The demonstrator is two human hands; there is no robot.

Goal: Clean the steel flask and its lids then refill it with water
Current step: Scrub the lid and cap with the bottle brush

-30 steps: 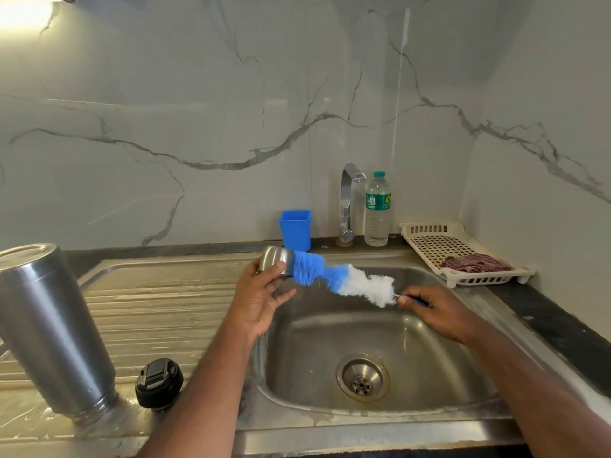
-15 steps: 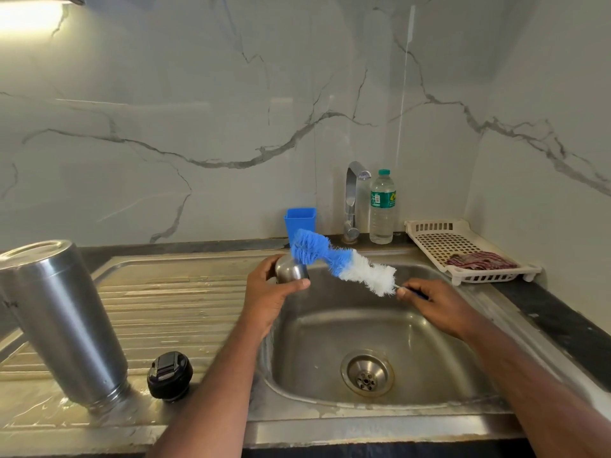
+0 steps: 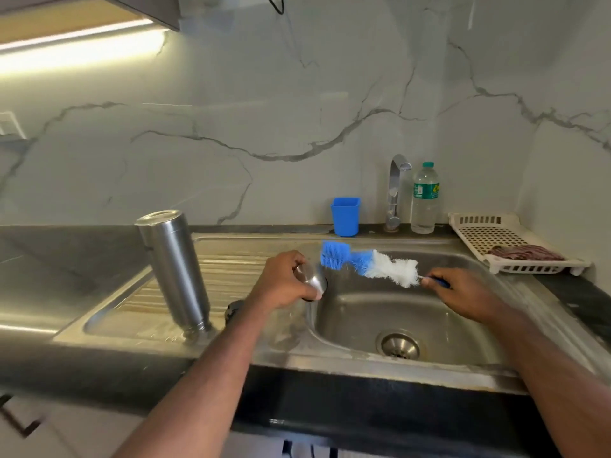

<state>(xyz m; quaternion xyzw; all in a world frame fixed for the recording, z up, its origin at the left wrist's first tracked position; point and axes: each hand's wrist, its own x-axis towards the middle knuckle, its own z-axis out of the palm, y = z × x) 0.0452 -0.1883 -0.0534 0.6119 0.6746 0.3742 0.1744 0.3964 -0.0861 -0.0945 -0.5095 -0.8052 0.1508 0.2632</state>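
right hand [image 3: 463, 294], brush [image 3: 370, 264] bristles leftward

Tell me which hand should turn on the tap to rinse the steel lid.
Right. The right hand sits nearer the tap and holds only the brush handle; the left hand grips the steel lid and is farther away.

Glowing warm from strip light [image 3: 76, 44] under cabinet, upper left. Washing marble wall [image 3: 297, 110] in soft, even brightness. Glinting off steel flask [image 3: 173, 269] and sink [image 3: 380, 312] rim, bright streak along left counter edge. Bending straight lines at frame edges, wide-angle. Blurring slightly at lower left corner and on forearms.
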